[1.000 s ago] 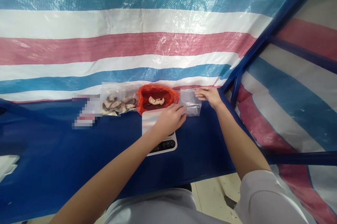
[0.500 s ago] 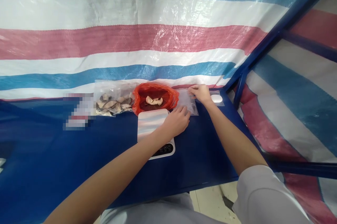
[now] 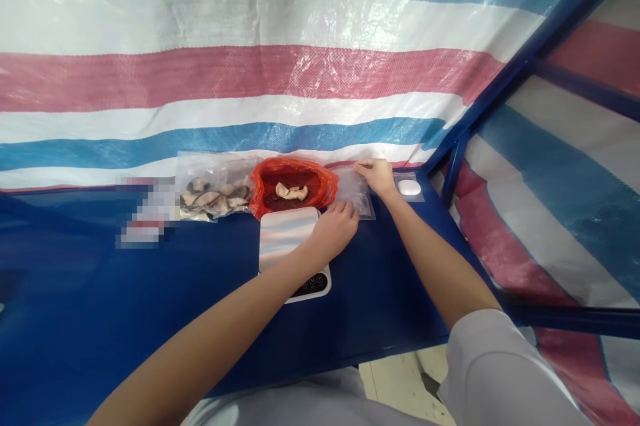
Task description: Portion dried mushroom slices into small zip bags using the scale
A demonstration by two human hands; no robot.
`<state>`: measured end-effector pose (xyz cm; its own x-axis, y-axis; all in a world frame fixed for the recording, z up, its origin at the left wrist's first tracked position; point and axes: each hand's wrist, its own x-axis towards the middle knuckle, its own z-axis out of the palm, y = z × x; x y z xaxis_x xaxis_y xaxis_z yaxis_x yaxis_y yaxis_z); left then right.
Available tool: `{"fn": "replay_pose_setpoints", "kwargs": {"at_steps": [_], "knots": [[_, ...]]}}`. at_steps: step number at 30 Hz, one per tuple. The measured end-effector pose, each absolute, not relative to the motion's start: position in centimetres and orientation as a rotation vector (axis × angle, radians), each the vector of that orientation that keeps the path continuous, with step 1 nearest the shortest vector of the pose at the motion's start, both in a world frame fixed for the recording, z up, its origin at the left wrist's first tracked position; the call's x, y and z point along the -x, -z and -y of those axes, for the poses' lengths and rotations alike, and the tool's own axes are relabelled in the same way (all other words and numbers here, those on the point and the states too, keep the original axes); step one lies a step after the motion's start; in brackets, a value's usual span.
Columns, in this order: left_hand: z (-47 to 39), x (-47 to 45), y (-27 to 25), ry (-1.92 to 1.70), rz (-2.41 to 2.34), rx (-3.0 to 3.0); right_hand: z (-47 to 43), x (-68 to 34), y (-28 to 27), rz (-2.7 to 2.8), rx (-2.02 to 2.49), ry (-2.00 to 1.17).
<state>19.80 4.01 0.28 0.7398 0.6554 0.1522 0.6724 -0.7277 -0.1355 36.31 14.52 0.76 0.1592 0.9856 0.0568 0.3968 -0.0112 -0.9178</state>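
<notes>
Evidently, the right hand (image 3: 379, 177) pinches a clear bag (image 3: 365, 203). The left hand (image 3: 336, 227), half curled, touches it, grip unclear

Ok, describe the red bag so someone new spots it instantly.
On the blue table, find the white scale. Just behind it, toward the striped sheet, sits the red bag, open, with pale curved pieces inside. Its colour sets it apart: the bags either side are clear.
</notes>
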Motion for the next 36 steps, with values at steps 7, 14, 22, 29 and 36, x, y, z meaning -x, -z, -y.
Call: {"fn": "replay_pose_setpoints", "kwargs": {"at_steps": [7, 14, 22, 29, 36], "knots": [[-3.6, -20.4, -0.4, 0.12, 1.189, 2.856, -13.9, -37.1, -0.3, 1.663, 1.664, -0.564], [-3.3, -20.7, -0.8, 0.105, 1.271, 2.882, -9.9, -36.5, -2.1, 2.131, 1.808, 0.047], [-3.2, -19.9, -0.4, 0.209, 1.237, 2.88, -10.9, -35.5, -0.6, 2.519, 1.408, 0.089], [-3.2, -19.3, 0.3, 0.203, 1.169, 2.865, -11.2, -36.6, 1.6, 2.573, 1.293, 0.064], [-3.3, -19.4, 0.3, 0.168, 1.163, 2.875, -10.9, -36.7, 2.0, 2.54, 1.288, 0.036]]}}
